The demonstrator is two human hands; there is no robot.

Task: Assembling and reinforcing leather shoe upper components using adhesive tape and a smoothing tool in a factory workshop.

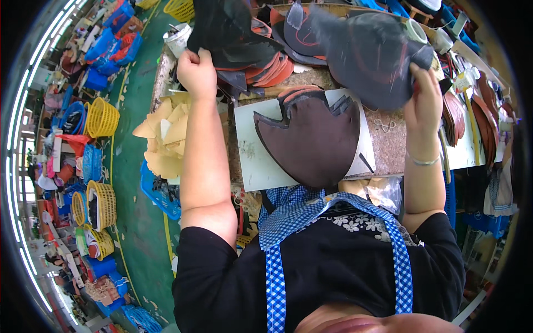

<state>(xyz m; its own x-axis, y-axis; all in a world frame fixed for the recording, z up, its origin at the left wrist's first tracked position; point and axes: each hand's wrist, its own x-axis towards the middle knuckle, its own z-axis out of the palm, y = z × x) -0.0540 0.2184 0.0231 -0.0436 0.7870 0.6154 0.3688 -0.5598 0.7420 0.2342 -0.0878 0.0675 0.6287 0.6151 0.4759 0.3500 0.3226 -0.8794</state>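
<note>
My left hand [198,73] is closed on the lower edge of a black leather piece [230,41], raised at the far left of the bench. My right hand [423,99] pinches the right edge of a second dark leather piece [369,64], slightly smeared by motion. Between my arms, a dark brown curved leather piece [313,139] with a notched top lies on a white board [252,161]. Orange edges show at its top. Behind it sit stacked black and orange leather pieces [272,75], partly covered by the raised black piece.
Yellowish sheet scraps [169,130] heap at the bench's left, above a blue basket [158,191]. A white bucket [177,39] stands at the far left corner. More brown leather pieces [486,119] stand at the right. Yellow baskets [102,117] line the green floor [136,222].
</note>
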